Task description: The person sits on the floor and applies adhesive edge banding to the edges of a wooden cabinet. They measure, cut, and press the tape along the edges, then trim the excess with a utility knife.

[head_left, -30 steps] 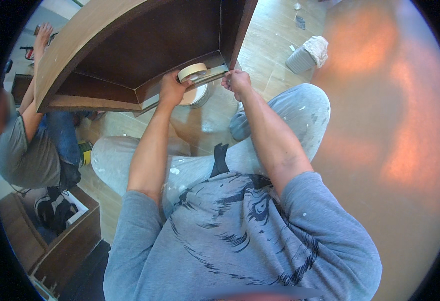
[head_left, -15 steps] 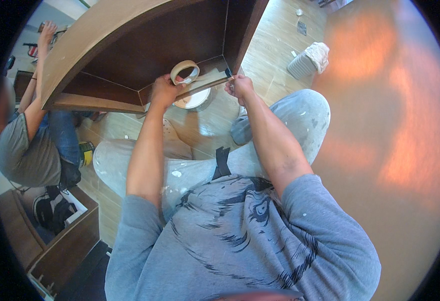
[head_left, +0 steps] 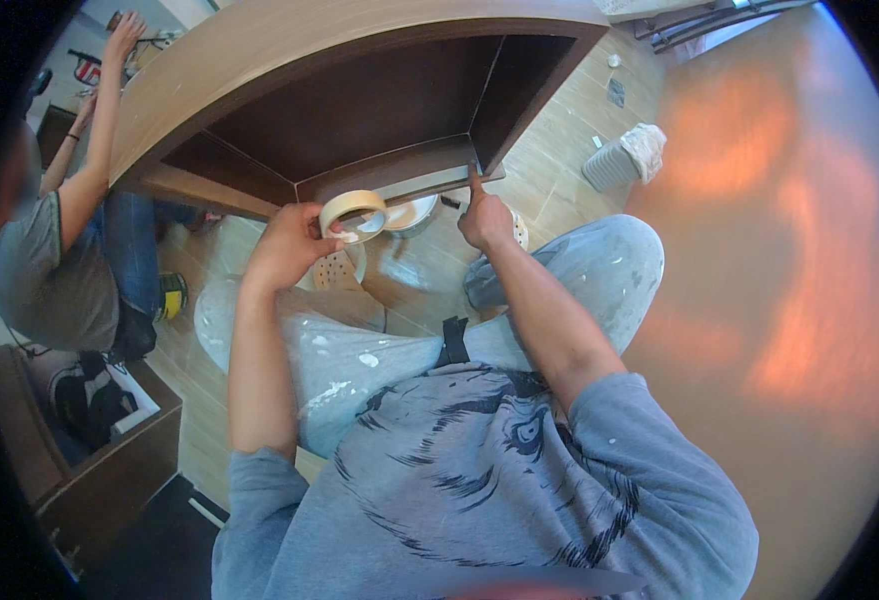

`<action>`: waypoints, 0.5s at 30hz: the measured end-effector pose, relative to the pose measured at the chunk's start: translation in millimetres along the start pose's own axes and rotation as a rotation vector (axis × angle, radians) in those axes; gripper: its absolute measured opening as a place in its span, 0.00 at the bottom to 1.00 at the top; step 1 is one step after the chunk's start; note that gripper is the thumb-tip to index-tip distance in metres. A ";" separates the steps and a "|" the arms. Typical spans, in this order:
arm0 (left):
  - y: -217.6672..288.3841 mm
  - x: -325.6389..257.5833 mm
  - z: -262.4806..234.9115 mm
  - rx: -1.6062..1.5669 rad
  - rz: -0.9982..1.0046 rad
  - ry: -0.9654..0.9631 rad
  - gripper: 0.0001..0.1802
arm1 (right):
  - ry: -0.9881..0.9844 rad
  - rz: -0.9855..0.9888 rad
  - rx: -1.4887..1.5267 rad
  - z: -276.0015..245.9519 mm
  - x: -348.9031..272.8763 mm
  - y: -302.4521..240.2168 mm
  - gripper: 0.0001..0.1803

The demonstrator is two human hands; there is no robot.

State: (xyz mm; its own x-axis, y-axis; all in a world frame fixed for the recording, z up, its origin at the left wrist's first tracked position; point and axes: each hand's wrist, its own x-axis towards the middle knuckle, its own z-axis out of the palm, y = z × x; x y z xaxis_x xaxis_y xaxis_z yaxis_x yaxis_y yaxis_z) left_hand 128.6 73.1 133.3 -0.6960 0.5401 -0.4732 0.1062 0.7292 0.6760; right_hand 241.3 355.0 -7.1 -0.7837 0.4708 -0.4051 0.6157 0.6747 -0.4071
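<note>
spreading beside the curved cabinet is pale tiled floor.

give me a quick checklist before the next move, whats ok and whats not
1. Masking tape roll secure: ok, gripped in the left hand.
2. Both hands free: not ok, the left is occupied by the roll.
3. Right hand near the lower inner corner of the curved wooden cabinet: ok, one of its fingers points up there.
4. Pale strip along the cabinet's lower ledge fully stuck down: cannot tell.
5. Co-worker's raised hand clear of both hands: ok, well off to the left.
</note>
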 end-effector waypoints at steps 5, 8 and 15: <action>-7.2 4.6 6.0 0.025 0.018 -0.029 0.14 | -0.043 0.108 -0.007 3.9 -9.8 -8.0 0.52; -11.2 1.9 3.9 0.139 0.004 0.020 0.14 | -0.003 0.091 -0.058 5.9 -2.0 -6.1 0.51; -14.0 8.3 4.4 -0.077 -0.014 0.103 0.16 | -0.095 -0.359 -0.084 23.1 -6.0 -13.0 0.37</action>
State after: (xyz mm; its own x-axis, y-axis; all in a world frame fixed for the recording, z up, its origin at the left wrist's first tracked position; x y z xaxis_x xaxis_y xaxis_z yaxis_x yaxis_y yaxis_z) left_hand 124.4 69.1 117.4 -0.7666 0.4810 -0.4255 0.0435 0.6999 0.7129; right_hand 239.8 330.3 -18.2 -0.9348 0.1436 -0.3249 0.2914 0.8330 -0.4704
